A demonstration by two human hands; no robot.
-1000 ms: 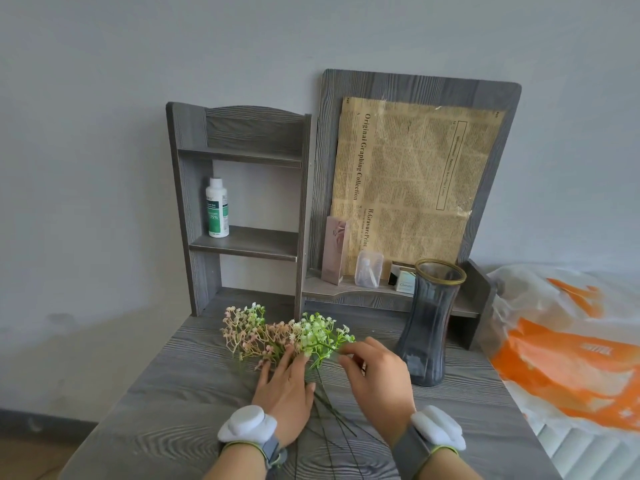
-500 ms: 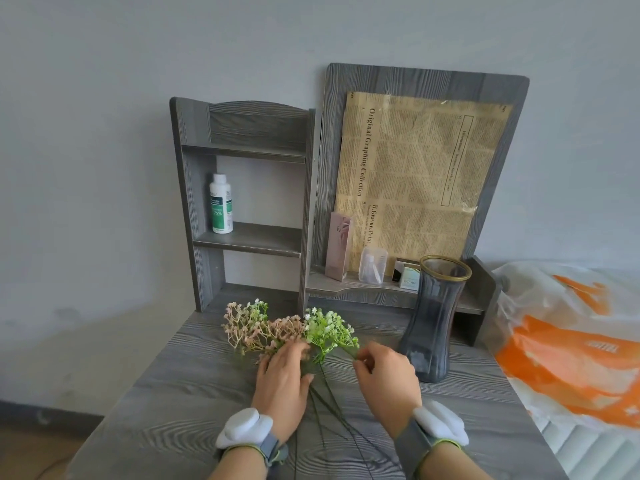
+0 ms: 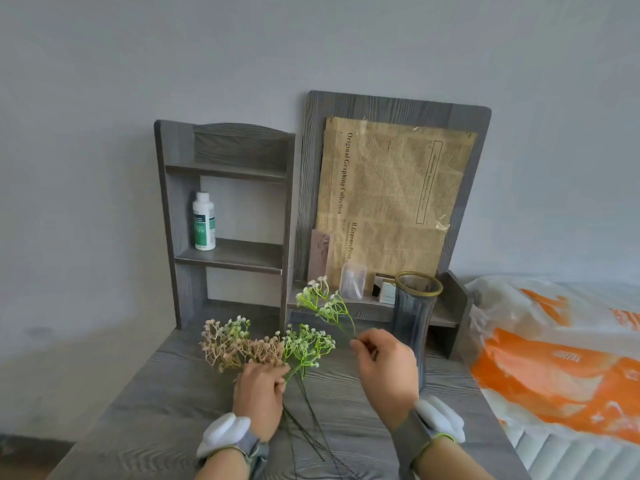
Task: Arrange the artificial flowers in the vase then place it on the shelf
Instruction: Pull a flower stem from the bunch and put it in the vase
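Flower sprig (image 3: 323, 301) pinched in right hand (image 3: 386, 367), beside vase (image 3: 414, 323).

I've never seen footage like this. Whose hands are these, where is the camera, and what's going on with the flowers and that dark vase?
No machine here: these are a person's two bare hands, filmed by a wide-angle camera worn on their head, looking forward and down. Each wrist wears a band with a white device. The right hand pinches one green flower sprig, lifted off the grey table. The left hand rests on the other flowers lying there, stems toward the person. The dark glass vase stands empty beside the right hand, in front of a low shelf holding small items. A white bottle sits in the taller shelf unit.
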